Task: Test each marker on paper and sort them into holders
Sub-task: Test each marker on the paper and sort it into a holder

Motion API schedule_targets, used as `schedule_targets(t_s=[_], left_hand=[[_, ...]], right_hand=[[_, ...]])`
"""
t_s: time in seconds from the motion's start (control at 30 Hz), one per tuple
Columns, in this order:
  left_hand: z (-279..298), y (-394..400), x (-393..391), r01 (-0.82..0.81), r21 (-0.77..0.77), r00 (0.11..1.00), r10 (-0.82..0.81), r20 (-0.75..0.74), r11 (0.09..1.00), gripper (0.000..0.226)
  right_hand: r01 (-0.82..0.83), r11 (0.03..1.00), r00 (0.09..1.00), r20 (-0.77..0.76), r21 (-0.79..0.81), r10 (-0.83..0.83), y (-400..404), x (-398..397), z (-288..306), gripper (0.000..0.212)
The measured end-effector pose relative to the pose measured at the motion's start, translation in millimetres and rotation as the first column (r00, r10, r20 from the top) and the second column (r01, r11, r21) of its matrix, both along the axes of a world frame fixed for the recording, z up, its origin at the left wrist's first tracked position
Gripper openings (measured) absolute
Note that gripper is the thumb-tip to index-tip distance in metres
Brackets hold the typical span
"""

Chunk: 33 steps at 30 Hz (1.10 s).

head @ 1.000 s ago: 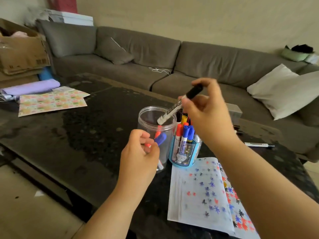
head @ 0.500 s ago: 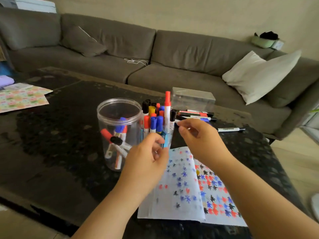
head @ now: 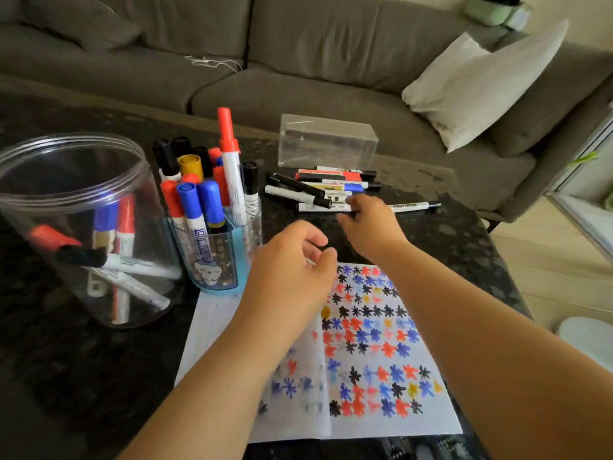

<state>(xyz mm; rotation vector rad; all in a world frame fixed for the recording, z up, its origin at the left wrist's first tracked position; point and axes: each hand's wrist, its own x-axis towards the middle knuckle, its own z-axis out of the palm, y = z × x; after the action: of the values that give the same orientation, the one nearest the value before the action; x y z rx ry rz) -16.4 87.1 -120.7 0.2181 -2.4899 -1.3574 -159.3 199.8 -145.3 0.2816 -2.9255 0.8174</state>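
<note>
The loose markers (head: 326, 189) lay in a small heap on the dark table (head: 441, 234), just in front of a clear box (head: 326, 141). One more pen (head: 413, 206) lay by itself to the right of the heap. The right hand (head: 371, 227) reached out to the near edge of the heap. Its fingers were bent down by the markers, but I could not tell if they had hold of one.

The left hand (head: 292, 270) hung over the top of the paper (head: 365, 353). Its fingers were loosely curled and held nothing.

The paper lay flat on the table near the person. It was full of little stars in red, blue, black and yellow.

A blue holder (head: 215, 263) stood just left of the left hand, touching the paper's top corner. It was packed with markers standing up, and a red one (head: 230, 161) stuck up the highest. A big clear jar (head: 83, 227) stood beside the holder on the left. A few markers leaned and lay inside it.

A grey sofa (head: 298, 61) with a pale pillow (head: 481, 84) sat behind the table.
</note>
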Motion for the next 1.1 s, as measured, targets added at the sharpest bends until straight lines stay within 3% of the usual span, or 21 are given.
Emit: schedule_targets(t_s=[0.17,0.37,0.43,0.5,0.6,0.73,0.83,0.93,1.03,1.1], left_hand=[[-6.9,4.6,-7.0,-0.018,0.011,0.998,0.018,0.063,1.000,0.004],[-6.7,-0.8,-2.9,-0.035,0.081,0.996,0.029,0.085,0.996,0.005],[-2.8,0.1,0.7,-0.043,0.116,0.995,0.032,0.094,0.992,0.009],[3.0,2.4,5.6,-0.044,0.158,0.997,0.033,0.075,0.986,0.010],[12.2,9.2,12.8,-0.020,0.203,0.999,0.014,0.029,0.979,0.008],[19.8,27.1,24.0,0.075,0.235,0.994,-0.092,0.064,0.969,0.004],[19.0,44.1,36.1,0.216,0.283,0.956,-0.262,0.135,0.934,0.008],[12.9,61.3,52.8,0.373,0.385,0.863,-0.468,0.191,0.844,0.019],[7.3,74.2,65.9,0.430,0.556,0.764,-0.615,0.195,0.711,0.025],[6.5,76.5,69.3,0.370,0.694,0.742,-0.646,0.179,0.617,0.025]], right_hand=[[0.028,0.997,1.000,-0.001,0.075,-0.028,-30.5,-38.7,-9.1,0.040],[-0.018,1.000,0.997,-0.075,0.013,0.019,-22.3,-30.5,-7.3,0.021],[-0.037,0.997,0.989,-0.143,-0.063,0.028,-7.6,-10.3,3.8,0.015],[-0.057,0.964,0.988,-0.153,-0.259,0.017,11.1,20.6,22.3,0.009],[-0.062,0.789,0.995,-0.104,-0.611,-0.002,38.9,73.1,51.3,0.001],[0.000,0.486,0.993,0.060,-0.874,0.106,64.8,143.0,67.8,0.021],[0.180,0.410,0.943,0.276,-0.894,0.188,77.2,192.2,60.1,0.037],[0.367,0.246,0.839,0.433,-0.897,0.330,88.1,223.4,44.9,0.033],[0.433,0.168,0.764,0.459,-0.886,0.454,97.1,235.9,34.7,0.028],[0.457,0.132,0.730,0.455,-0.880,0.510,102.3,237.7,30.0,0.028]])
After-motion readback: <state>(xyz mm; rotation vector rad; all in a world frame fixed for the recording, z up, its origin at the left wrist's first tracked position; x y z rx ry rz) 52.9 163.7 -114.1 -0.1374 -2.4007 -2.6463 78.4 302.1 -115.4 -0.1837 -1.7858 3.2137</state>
